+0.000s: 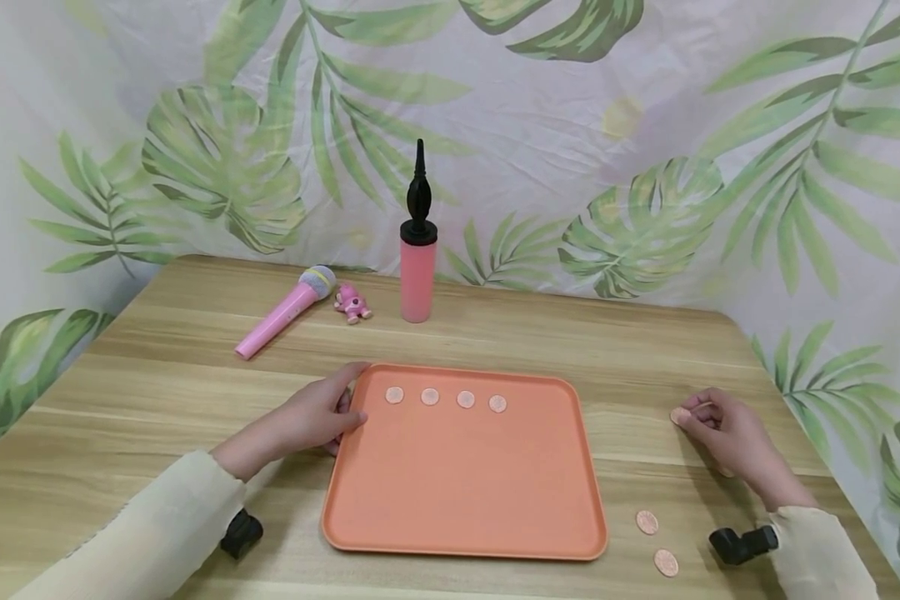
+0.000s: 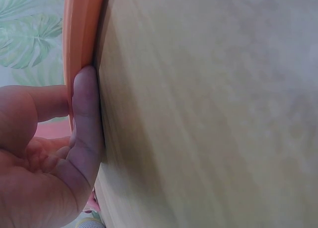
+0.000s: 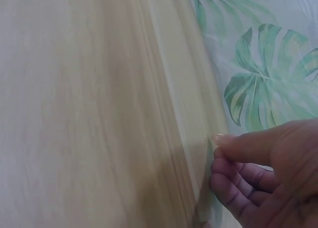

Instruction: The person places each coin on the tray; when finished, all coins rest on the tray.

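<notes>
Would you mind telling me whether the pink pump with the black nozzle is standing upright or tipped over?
Upright: the pink pump stands on its base on the wooden table, nozzle pointing straight up.

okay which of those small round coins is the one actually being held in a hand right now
The coin pinched in the right hand, off the tray's right side. Four others lie in a row on the tray, and two lie loose on the table nearer the person.

left hand (image 2: 44, 153) — fingers against orange tray (image 2: 82, 29) edge, wooden table (image 2: 208, 114)
</notes>
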### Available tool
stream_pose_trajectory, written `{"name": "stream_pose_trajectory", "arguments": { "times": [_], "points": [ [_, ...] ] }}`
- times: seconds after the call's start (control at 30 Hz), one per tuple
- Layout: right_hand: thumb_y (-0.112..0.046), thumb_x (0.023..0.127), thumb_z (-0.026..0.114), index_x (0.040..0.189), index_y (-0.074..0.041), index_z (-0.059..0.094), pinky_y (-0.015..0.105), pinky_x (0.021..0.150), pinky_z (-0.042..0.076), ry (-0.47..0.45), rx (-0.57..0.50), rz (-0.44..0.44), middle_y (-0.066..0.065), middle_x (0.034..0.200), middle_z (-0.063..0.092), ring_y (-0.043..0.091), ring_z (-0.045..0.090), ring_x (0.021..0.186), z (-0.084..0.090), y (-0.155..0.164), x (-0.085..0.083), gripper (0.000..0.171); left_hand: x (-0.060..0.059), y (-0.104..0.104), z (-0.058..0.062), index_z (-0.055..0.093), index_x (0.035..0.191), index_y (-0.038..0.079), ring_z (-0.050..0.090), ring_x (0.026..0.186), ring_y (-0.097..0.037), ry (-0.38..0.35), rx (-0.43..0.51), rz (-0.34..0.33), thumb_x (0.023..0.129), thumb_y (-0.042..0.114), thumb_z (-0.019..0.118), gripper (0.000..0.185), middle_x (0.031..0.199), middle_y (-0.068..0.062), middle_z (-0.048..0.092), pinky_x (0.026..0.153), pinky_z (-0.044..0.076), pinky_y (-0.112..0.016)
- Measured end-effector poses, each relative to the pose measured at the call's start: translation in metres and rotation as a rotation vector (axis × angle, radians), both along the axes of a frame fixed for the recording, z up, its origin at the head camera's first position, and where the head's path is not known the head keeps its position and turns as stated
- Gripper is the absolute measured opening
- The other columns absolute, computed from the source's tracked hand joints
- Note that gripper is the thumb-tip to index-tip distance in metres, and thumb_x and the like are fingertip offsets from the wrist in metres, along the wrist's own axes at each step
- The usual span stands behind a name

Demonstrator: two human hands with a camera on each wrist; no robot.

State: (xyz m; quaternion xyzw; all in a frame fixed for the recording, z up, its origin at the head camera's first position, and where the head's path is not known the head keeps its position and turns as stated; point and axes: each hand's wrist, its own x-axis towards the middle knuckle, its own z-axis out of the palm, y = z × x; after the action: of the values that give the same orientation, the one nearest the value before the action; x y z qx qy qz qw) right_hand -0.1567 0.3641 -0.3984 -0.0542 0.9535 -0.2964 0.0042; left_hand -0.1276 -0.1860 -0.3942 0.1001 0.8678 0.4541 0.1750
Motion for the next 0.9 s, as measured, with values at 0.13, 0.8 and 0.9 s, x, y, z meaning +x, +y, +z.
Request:
{"name": "stream_pose_trajectory", "arguments": {
  "times": [0.13,0.8,0.9],
  "points": [
    [-0.022,0.103,0.068,0.121,0.008,0.06,0.018,0.064,0.051,-0.04,-0.1,-0.003,0.009,0.093,0.076,-0.003,0.06,0.074,-0.002,-0.006,-0.002,0.035,0.001,0.0,0.0,0.027,0.161,0.0,0.06,0.057,-0.013,-0.001,-0.004,0.002,0.101,0.004,0.063,0.07,0.082,-0.009,0.056,0.05,0.06,-0.031],
    [-0.01,0.1,0.069,0.12,0.011,0.056,0.023,0.074,0.062,-0.177,-0.418,0.176,0.004,0.093,0.073,0.005,0.068,0.081,0.009,-0.083,-0.014,0.031,-0.001,-0.001,0.0,0.025,0.161,0.002,0.062,0.059,-0.013,-0.035,0.013,0.004,0.101,0.003,0.062,0.07,0.082,-0.01,0.055,0.052,0.062,-0.034],
    [-0.01,0.1,0.069,0.116,0.009,0.058,0.024,0.073,0.062,-0.178,-0.407,0.215,0.014,0.093,0.072,0.007,0.068,0.079,0.008,-0.099,-0.015,0.027,-0.001,0.0,0.0,0.026,0.161,0.002,0.062,0.058,-0.013,-0.03,0.009,0.002,0.101,0.003,0.062,0.07,0.081,-0.009,0.055,0.051,0.061,-0.033]
  ]
}}
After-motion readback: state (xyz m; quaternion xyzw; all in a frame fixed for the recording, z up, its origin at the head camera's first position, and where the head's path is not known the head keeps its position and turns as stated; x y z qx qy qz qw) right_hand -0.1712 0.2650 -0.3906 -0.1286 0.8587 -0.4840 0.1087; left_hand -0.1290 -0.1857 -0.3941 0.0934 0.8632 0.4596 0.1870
